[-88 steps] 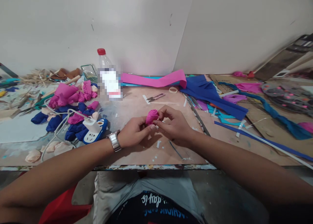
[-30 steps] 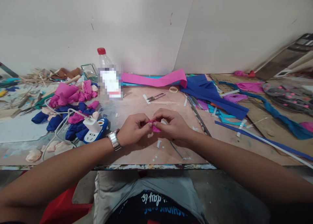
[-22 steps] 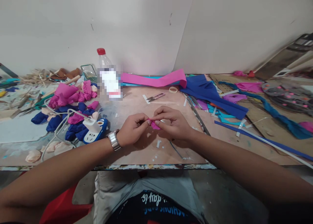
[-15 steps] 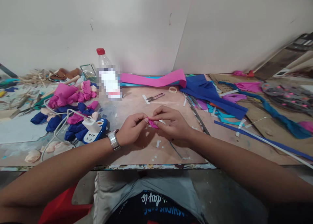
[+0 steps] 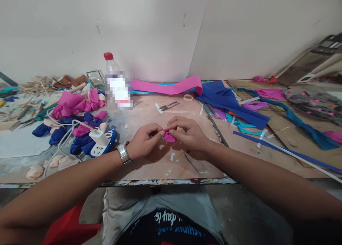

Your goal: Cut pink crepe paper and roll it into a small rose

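Note:
Between the fingertips of both hands is a small folded piece of pink crepe paper (image 5: 170, 137), held just over the middle of the board. My left hand (image 5: 146, 139), with a metal watch (image 5: 123, 153) on its wrist, pinches the paper's left edge between thumb and finger. From the other side my right hand (image 5: 187, 133) grips it with thumb and fingers, which partly cover it. Beyond the hands lie thread snips (image 5: 170, 105) and a roll of tape (image 5: 188, 97). A thin dark wire (image 5: 191, 163) rests on the board nearer to me.
To the left, a blue and white power strip (image 5: 103, 145) with a white cable stands beside pink and blue paper flowers (image 5: 71, 104). A red-capped bottle (image 5: 110, 63) is behind a blurred phone (image 5: 119, 91). Blue paper (image 5: 227, 100) and a pink strip (image 5: 165, 87) lie at the back.
More of the pink paper shows below my fingertips, and it looks wider. My hands have stayed nearly in place; the whole view has shifted slightly.

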{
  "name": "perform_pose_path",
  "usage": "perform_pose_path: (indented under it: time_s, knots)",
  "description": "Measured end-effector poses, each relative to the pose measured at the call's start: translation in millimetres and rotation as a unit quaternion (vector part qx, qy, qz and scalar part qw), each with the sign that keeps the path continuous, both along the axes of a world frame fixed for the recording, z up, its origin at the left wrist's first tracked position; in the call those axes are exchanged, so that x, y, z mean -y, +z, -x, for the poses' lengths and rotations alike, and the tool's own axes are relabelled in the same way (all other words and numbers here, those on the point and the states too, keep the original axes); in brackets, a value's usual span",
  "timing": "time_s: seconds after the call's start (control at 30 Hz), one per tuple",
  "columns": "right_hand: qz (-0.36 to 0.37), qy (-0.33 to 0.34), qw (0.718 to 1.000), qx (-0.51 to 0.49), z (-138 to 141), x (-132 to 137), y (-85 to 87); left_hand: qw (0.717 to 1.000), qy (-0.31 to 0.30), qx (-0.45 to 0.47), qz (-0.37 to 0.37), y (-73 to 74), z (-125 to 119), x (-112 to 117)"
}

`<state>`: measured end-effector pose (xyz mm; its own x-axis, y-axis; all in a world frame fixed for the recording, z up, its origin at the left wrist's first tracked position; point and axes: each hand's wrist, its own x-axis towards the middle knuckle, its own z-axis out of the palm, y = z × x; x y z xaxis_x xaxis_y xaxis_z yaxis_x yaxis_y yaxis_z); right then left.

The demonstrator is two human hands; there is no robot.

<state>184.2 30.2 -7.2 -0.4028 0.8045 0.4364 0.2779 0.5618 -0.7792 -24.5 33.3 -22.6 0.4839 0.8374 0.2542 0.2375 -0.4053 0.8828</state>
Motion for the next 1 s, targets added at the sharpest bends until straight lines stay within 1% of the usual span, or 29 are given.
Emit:
perform_pose_path:
  time_s: [0.17, 0.23, 0.33, 0.47, 0.57, 0.63, 0.8, 0.9, 1.0]
  knots:
    - [0.097, -0.057, 0.994, 0.014, 6.2, 5.8, 0.7, 0.999, 0.021, -0.022, -0.029, -0.3, 0.9, -0.3]
    - [0.108, -0.065, 0.992, 0.016, 6.8, 5.4, -0.5, 0.998, 0.021, -0.034, -0.039, -0.8, 1.4, 0.2]
    - [0.102, -0.062, 0.992, 0.031, 5.3, 2.6, -3.5, 0.997, 0.011, -0.050, -0.055, -0.8, 1.9, 0.9]
    - [0.064, -0.053, 0.995, 0.061, 3.5, 0.5, -7.4, 0.994, 0.007, -0.076, -0.072, -0.3, 2.5, -0.5]
    - [0.019, -0.072, 0.995, 0.069, 3.0, 0.7, -8.0, 0.995, 0.024, -0.076, -0.064, -0.1, 2.6, -2.1]
    - [-0.019, -0.076, 0.994, 0.077, 2.3, 0.9, -6.4, 0.996, 0.037, -0.064, -0.043, 0.4, 2.5, -2.5]
    - [-0.119, -0.014, 0.987, 0.108, 0.8, 1.0, -1.4, 0.999, 0.044, -0.015, 0.028, 3.4, 1.4, -2.6]
    - [-0.145, -0.012, 0.982, 0.120, 0.6, 0.8, -1.7, 0.996, 0.040, 0.014, 0.073, 4.7, -0.1, -3.0]
    - [-0.163, -0.017, 0.979, 0.122, 0.0, 0.3, -2.3, 0.995, 0.033, 0.027, 0.094, 3.9, -1.0, -3.7]
